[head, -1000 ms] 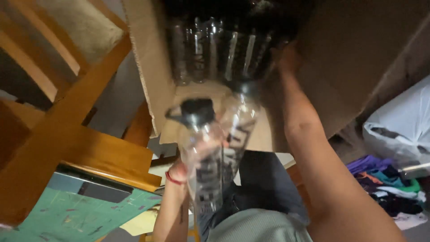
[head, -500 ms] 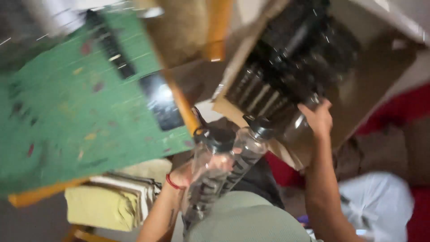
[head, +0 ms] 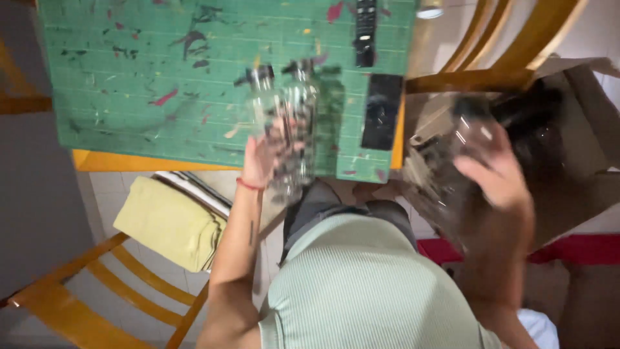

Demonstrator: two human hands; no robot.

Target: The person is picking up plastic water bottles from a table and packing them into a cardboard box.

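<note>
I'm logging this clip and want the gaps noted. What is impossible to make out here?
Head view:
- Right hand: motion-blurred; whether it grips the clear bottles is unclear.
- Cardboard box: inside dark, contents unreadable.
- Left hand: holds two clear bottles; reflections hide any contents.
- Wooden chair: cut by the bottom edge.

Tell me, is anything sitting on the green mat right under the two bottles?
Nothing visible: the left hand holds two clear plastic bottles over a bare patch of the paint-stained green cutting mat. A black rectangular phone lies further right.
</note>
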